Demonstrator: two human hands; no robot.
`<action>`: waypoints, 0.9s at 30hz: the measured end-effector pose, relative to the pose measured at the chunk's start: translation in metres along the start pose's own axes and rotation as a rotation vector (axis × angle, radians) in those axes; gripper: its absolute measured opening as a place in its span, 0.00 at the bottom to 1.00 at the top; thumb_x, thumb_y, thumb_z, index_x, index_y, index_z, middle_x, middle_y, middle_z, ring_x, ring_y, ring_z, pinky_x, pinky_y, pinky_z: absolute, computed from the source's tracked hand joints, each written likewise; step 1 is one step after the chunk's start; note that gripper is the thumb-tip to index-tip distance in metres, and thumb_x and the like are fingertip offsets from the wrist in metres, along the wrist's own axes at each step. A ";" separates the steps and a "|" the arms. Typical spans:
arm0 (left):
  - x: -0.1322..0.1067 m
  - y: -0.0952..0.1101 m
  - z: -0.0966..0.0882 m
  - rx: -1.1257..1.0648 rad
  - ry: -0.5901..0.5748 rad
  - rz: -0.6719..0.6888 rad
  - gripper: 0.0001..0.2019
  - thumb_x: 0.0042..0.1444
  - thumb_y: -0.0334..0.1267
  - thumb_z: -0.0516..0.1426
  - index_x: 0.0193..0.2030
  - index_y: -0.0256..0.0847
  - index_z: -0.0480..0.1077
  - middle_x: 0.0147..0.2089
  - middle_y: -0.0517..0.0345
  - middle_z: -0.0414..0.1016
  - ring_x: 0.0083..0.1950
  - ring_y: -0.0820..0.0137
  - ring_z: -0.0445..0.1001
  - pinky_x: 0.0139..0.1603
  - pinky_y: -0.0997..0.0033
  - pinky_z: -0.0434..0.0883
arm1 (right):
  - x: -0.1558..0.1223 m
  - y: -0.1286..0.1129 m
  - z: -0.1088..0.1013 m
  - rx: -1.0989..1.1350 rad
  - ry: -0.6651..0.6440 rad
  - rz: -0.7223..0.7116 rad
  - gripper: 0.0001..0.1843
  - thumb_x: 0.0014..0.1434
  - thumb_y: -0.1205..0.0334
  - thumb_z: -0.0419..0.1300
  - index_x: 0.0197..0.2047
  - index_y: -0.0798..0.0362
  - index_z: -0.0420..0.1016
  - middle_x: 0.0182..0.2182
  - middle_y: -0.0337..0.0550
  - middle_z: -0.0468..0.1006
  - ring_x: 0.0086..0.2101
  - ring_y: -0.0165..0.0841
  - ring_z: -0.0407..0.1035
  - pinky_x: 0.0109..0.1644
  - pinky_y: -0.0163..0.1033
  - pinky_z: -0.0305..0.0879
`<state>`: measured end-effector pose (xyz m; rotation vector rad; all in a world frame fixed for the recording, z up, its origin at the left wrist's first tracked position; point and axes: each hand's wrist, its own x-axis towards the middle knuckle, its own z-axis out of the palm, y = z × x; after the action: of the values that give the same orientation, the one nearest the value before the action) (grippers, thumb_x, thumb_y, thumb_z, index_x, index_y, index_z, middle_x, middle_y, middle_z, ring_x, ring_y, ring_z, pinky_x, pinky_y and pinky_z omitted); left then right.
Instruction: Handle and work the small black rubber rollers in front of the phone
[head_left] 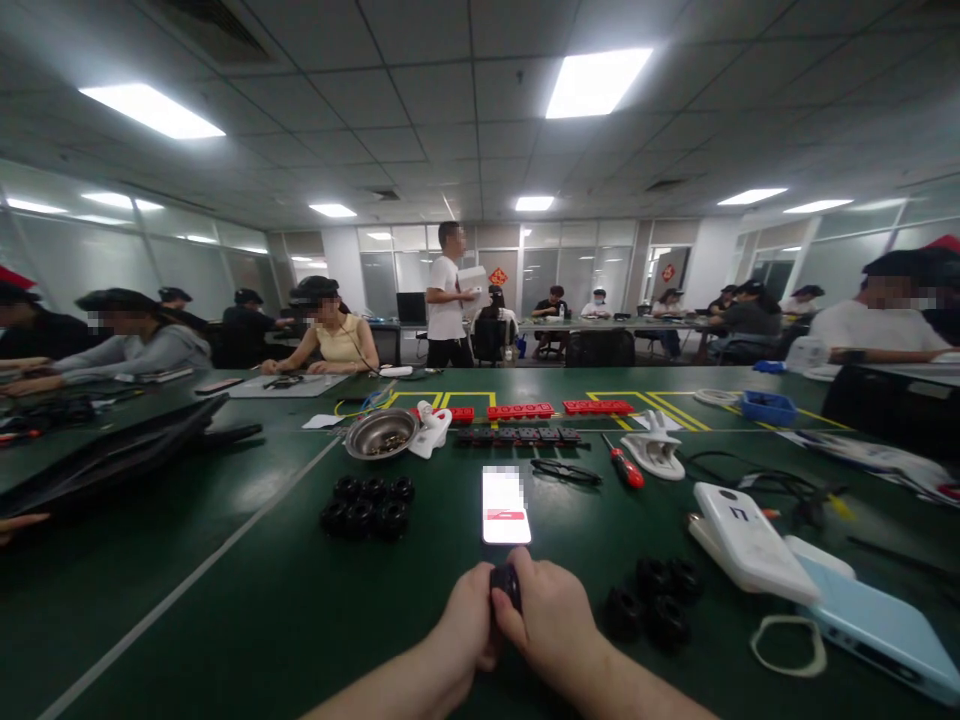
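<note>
Head view: bare left hand [469, 605] and bare right hand [553, 600] meet low at center, both closed on a small black rounded piece [506, 582], pinched between them above the dark green tabletop [285, 620]. From the hands: white-screened phone [505, 515] at 12 o'clock, just beyond; cluster of black ring-shaped pieces [360, 517] at 10; second cluster of black pieces [666, 620] at 3; round silver metal bowl [364, 428] with small bits inside at 11; red-handled screwdriver [626, 467] at 1.
</note>
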<state>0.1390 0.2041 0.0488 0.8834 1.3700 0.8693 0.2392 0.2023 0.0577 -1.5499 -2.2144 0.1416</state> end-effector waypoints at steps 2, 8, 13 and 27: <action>-0.003 0.002 -0.005 0.084 -0.008 0.076 0.18 0.56 0.48 0.39 0.26 0.40 0.60 0.13 0.67 0.54 0.14 0.74 0.54 0.16 0.76 0.50 | -0.002 0.001 0.002 0.153 0.013 0.034 0.13 0.55 0.57 0.47 0.36 0.57 0.66 0.27 0.49 0.75 0.29 0.40 0.69 0.30 0.37 0.56; 0.002 0.001 -0.015 0.508 0.102 0.826 0.15 0.56 0.49 0.43 0.30 0.41 0.60 0.26 0.57 0.67 0.28 0.68 0.66 0.29 0.71 0.60 | -0.001 -0.001 0.012 0.607 0.033 0.284 0.18 0.60 0.51 0.40 0.32 0.55 0.63 0.29 0.46 0.75 0.30 0.35 0.69 0.30 0.34 0.58; 0.008 0.004 -0.003 0.238 0.142 0.688 0.14 0.58 0.42 0.41 0.24 0.41 0.57 0.24 0.60 0.63 0.28 0.70 0.64 0.30 0.73 0.61 | 0.004 -0.004 0.007 0.183 0.042 0.200 0.18 0.61 0.56 0.39 0.37 0.58 0.64 0.28 0.50 0.76 0.28 0.39 0.70 0.27 0.36 0.53; 0.002 0.018 -0.028 0.306 -0.259 0.350 0.25 0.50 0.60 0.44 0.33 0.38 0.65 0.19 0.62 0.64 0.15 0.76 0.59 0.16 0.77 0.55 | 0.001 0.010 -0.002 0.536 0.051 0.173 0.15 0.53 0.52 0.49 0.34 0.55 0.64 0.28 0.46 0.73 0.29 0.36 0.67 0.32 0.37 0.58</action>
<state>0.1111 0.2138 0.0639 1.4521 1.1545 0.7820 0.2483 0.2061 0.0565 -1.4090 -1.7963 0.6784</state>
